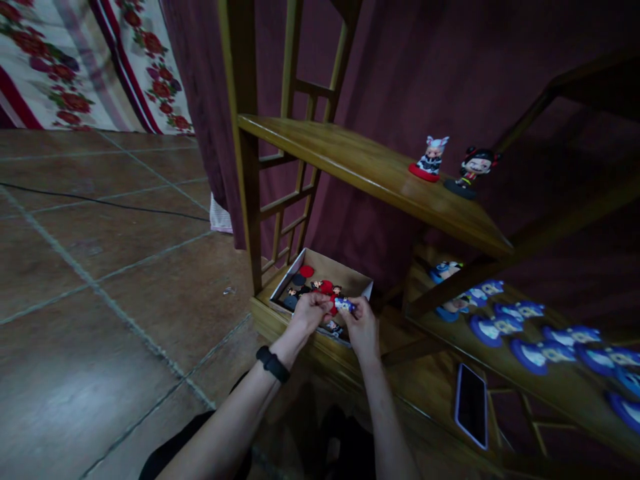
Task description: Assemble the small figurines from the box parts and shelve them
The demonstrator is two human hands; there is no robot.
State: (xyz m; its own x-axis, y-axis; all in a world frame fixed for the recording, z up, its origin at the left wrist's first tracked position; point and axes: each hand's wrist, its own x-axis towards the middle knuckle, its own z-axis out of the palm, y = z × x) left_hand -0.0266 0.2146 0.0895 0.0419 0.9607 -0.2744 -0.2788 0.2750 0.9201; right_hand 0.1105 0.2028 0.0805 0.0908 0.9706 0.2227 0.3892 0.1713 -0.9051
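Observation:
Above an open cardboard box (pixel 361 281), my two hands meet at a small blue-and-white figurine (pixel 344 305). My right hand (pixel 365 328) pinches it at its right end. My left hand (pixel 311 313), below a dark wristband, is closed at the other end, where a red piece that looks like a round base (pixel 332 306) shows between the fingers. I cannot tell whether base and figurine are joined. Inside the box lie red discs (pixel 307 271), dark discs (pixel 299 280) and several small figurines, partly hidden by my hands.
The box sits on the low board of a wooden shelf (pixel 320 143). Two figurines (pixel 431 160) stand on the upper board. Several blue-based figurines (pixel 495 328) fill the right-hand board. A phone (pixel 471 405) lies lower right. A black cable (pixel 105 201) crosses the tiled floor.

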